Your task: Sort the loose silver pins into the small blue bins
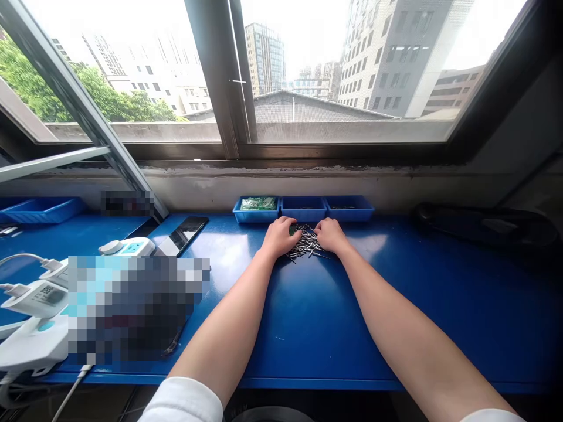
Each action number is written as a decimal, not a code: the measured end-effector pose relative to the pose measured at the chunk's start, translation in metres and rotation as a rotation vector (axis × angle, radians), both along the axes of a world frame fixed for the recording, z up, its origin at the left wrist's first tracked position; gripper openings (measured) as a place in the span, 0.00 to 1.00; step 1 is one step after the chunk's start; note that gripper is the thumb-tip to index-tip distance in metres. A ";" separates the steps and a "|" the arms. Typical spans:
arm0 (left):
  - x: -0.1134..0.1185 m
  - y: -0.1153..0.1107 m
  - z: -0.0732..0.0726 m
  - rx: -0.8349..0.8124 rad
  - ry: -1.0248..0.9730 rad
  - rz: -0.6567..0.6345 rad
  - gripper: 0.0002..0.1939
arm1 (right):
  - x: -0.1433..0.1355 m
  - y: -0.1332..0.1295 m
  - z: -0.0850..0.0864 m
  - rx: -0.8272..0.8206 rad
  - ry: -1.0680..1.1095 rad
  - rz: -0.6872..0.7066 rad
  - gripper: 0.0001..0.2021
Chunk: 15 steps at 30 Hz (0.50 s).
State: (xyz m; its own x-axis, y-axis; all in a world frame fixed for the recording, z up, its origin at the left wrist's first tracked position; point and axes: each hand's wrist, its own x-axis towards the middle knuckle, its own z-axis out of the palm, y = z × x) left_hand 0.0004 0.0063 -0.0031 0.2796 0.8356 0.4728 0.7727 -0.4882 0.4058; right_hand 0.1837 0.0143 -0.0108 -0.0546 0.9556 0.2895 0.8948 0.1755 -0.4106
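Note:
Between my two hands, a loose pile of thin metal pieces [307,242] lies on the blue table [308,316]. My left hand [281,236] touches the pile's left side, its fingers curved and apart from the thumb. At the right side of the pile rests my right hand [331,235], fingers bent; its fingertips touch the pieces, and whether it pinches any is too small to tell. Just behind the pile, three blue bins stand in a row: the left bin [257,217] holds green and clear packets, the middle bin [303,214] and right bin [349,214] show some small dark pieces.
A black phone [185,234] lies left of my left arm. White power strips [35,346] with plugs and cables, and a blurred-out object, cover the left front. Another blue tray [48,210] sits at the far left. A dark long object [488,228] lies at the back right.

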 end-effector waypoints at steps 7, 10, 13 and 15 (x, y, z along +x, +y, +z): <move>0.004 0.001 0.003 0.087 -0.053 -0.190 0.10 | -0.004 -0.008 0.009 0.085 0.161 0.219 0.07; 0.005 0.001 0.004 0.094 -0.042 -0.167 0.09 | -0.006 -0.011 0.010 0.095 0.215 0.283 0.06; 0.006 0.000 0.006 0.067 -0.024 -0.122 0.09 | -0.007 -0.013 0.010 0.103 0.259 0.334 0.03; 0.006 0.000 0.007 0.046 -0.022 -0.114 0.09 | -0.008 -0.014 0.011 0.133 0.277 0.338 0.03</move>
